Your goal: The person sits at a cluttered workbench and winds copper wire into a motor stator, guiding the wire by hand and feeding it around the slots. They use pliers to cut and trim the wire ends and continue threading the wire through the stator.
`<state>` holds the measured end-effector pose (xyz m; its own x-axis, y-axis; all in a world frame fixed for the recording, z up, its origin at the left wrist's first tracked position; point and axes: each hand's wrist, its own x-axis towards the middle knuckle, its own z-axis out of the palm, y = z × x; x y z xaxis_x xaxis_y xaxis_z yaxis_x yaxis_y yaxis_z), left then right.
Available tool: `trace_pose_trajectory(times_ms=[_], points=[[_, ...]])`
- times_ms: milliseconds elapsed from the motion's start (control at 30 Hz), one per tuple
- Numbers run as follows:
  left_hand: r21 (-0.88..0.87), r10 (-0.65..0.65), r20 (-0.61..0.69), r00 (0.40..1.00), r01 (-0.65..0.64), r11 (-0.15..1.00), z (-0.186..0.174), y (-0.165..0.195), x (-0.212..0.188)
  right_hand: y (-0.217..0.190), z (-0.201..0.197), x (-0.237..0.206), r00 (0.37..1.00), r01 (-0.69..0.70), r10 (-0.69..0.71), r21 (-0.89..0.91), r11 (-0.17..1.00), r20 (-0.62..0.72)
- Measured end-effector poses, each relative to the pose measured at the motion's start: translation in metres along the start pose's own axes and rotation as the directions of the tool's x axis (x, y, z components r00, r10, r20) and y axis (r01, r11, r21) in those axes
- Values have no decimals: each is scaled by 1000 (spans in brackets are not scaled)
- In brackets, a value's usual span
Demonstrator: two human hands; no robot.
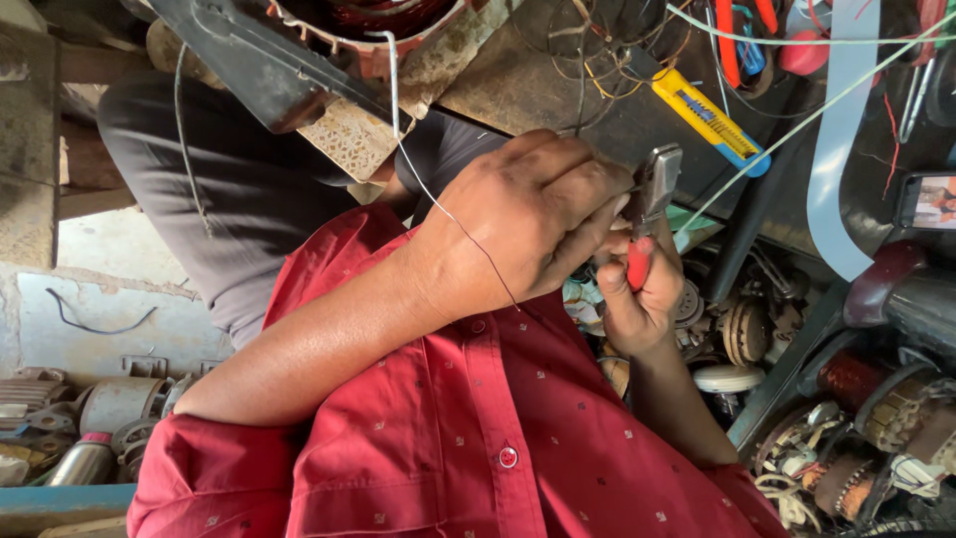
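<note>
Item, as I log it: left hand [528, 214] closed, fingertips pinched at the plier head, presumably steadying the thin wire [453, 224] that trails back across its wrist. Right hand [637, 294], just below, clamped on the red-handled pliers [649, 204], head up to meet the wire. Beyond the hands: yellow utility knife [709, 120]; to their right, copper-wound coils [846, 379].

Red dotted shirt [478, 428], red-handled pliers [645, 224], yellow-and-blue utility knife [709, 120], grey trousers [249, 189]
</note>
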<state>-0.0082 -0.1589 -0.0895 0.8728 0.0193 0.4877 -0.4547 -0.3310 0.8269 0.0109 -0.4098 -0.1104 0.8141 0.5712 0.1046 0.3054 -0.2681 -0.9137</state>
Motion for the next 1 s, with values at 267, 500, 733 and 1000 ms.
trace_pose_trajectory(times_ms=[267,500,733,1000], points=[[-148,-16,110,994,32,988,0,-1,1,9,-18,0,993,103,-94,-137,985,74],[-325,-11,107,994,46,945,38,-29,14,26,-36,-31,961,-277,264,271,922,83],[-407,-170,40,985,171,897,60,-48,8,41,-7,-32,987,-154,148,546,823,55],[-448,-232,7,973,210,869,65,-37,2,44,2,-43,955,-216,286,492,843,-71]])
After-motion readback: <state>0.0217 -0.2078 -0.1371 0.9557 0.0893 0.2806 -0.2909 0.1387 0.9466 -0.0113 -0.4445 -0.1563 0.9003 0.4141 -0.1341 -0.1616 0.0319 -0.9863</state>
